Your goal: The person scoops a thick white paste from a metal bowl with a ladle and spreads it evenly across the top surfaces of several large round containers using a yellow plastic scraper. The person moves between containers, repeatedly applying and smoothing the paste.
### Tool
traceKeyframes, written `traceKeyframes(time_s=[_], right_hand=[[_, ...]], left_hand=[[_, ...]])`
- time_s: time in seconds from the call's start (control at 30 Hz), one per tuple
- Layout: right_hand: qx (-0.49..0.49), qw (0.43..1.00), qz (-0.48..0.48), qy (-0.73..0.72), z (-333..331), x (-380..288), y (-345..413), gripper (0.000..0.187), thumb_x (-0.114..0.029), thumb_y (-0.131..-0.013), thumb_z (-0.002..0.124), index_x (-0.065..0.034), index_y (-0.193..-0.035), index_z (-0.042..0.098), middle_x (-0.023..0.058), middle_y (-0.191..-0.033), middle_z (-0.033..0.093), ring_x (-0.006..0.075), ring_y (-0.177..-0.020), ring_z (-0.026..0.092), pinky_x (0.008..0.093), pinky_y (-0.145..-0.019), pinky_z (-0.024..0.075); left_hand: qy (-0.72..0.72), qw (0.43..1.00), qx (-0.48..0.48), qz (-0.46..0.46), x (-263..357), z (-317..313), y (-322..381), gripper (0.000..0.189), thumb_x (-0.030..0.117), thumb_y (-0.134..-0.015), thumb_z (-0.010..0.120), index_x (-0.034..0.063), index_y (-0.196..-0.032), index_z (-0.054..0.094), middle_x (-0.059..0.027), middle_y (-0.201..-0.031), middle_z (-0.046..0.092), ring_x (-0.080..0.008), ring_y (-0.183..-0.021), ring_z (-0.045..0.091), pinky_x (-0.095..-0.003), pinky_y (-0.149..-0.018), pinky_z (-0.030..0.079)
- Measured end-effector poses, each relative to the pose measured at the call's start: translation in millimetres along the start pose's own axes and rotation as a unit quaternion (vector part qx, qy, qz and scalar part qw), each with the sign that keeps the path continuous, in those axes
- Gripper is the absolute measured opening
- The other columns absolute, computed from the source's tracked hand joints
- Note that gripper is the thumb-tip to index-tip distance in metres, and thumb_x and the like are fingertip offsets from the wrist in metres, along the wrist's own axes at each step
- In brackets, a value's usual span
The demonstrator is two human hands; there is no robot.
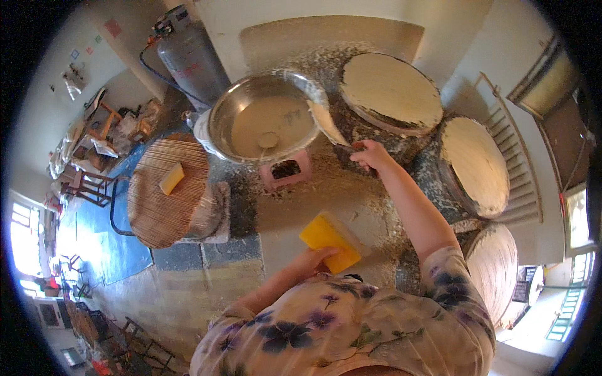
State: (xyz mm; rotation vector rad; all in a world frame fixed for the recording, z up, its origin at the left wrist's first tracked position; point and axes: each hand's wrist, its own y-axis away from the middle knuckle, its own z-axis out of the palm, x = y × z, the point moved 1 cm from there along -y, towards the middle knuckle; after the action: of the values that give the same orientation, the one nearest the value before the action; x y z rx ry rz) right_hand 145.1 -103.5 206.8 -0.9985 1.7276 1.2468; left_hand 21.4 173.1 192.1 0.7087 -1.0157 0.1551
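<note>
My left hand (316,261) grips a yellow sponge block (331,240) in front of my torso. Out to the front right, my right hand (375,156) is closed around the handle of a curved scraper (325,123) whose blade is coated in pale batter. The blade's tip overlaps the right rim of a large metal basin (225,105). Pale batter (270,115) lies in the basin, with a ladle (268,140) partly sunk in it. Right of the scraper, a round griddle (391,93) is covered with a pale layer, as is a second round griddle (476,164).
A third round, pale-coated surface (494,272) stands near my right elbow. Below the basin is a pink stool (287,170). A gas cylinder (190,61) with a hose stands behind. At left, a round stalk lid (160,216) bears a yellow block (172,179).
</note>
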Motion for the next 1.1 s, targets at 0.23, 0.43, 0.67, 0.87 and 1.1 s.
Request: traceKeyframes(time_s=[0.23,0.43,0.67,0.87,1.1], right_hand=[[-0.056,0.793,0.266,-0.546,134,-9,-136,0.032,-0.010,-0.079,0.049,0.0105,-0.102,0.040,0.0207,-0.083,0.053,0.0212,-0.055,0.053,0.0278,-0.048,0.0484],[-0.041,0.845,0.295,-0.444,139,21,-145,0.043,-0.027,-0.081,0.053,0.0062,-0.106,0.041,0.0236,-0.088,0.052,0.0263,-0.072,0.058,0.0345,-0.062,0.0528],[-0.253,0.944,-0.010,0.210,83,228,-75,0.009,-0.018,-0.065,0.057,-0.0101,-0.062,0.057,0.0053,-0.057,0.056,0.0192,-0.058,0.057,0.0339,-0.049,0.0450],[-0.093,0.946,0.127,0.284,39,245,110,0.025,-0.028,-0.070,0.049,-0.0096,-0.055,0.057,0.0059,-0.052,0.056,0.0232,-0.050,0.055,0.0380,-0.051,0.0443],[0.325,0.930,-0.059,0.159,-5,138,226,0.060,-0.031,-0.069,0.063,-0.0043,-0.118,0.041,0.0232,-0.119,0.039,0.0376,-0.107,0.042,0.0422,-0.089,0.0360]], left_hand=[[0.320,0.935,0.124,-0.092,-13,-82,10,0.040,0.024,-0.079,0.054,0.0044,-0.113,0.045,-0.0084,-0.105,0.053,-0.0219,-0.092,0.053,-0.0331,-0.076,0.045],[0.321,0.936,0.132,-0.050,18,-93,-4,0.037,0.022,-0.079,0.053,0.0034,-0.111,0.045,-0.0094,-0.103,0.054,-0.0216,-0.093,0.054,-0.0349,-0.077,0.045],[0.123,0.983,0.033,-0.130,20,-95,-59,0.030,0.019,-0.081,0.050,0.0031,-0.107,0.048,-0.0098,-0.102,0.054,-0.0209,-0.096,0.052,-0.0336,-0.079,0.045],[0.100,0.986,0.012,-0.135,40,-56,-104,0.028,0.016,-0.081,0.051,0.0048,-0.107,0.049,-0.0077,-0.098,0.056,-0.0196,-0.088,0.056,-0.0317,-0.072,0.048],[-0.030,0.984,-0.094,-0.146,35,62,-151,0.036,0.026,-0.084,0.049,0.0064,-0.114,0.044,-0.0072,-0.105,0.053,-0.0187,-0.090,0.055,-0.0313,-0.072,0.048]])
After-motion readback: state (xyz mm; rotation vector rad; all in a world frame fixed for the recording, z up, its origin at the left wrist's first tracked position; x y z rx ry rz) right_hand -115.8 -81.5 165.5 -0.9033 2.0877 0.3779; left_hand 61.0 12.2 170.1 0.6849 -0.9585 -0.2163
